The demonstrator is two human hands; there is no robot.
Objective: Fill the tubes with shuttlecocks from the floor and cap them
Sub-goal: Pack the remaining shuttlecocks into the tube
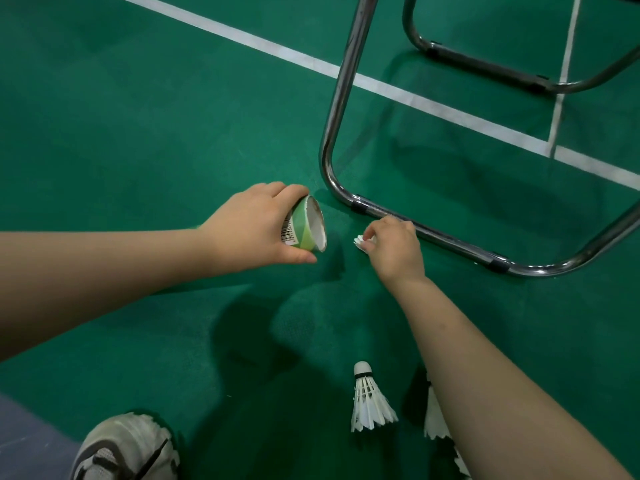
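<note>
My left hand (256,226) grips a green and white shuttlecock tube (306,225) near its open mouth, which faces right and shows a white inside. A little to the right, my right hand (393,245) pinches a white shuttlecock (360,242), mostly hidden by the fingers, just above the green floor. A second shuttlecock (369,400) lies on the floor near the bottom, cork end pointing away from me. Another shuttlecock (434,415) is partly hidden behind my right forearm, and white feathers (462,464) show lower down.
A chrome chair frame (433,233) stands on the floor right behind my right hand, its leg (341,98) rising up. A second chrome frame (485,65) sits at the top right. White court lines (277,46) cross the floor. My grey shoe (126,448) is at the bottom left.
</note>
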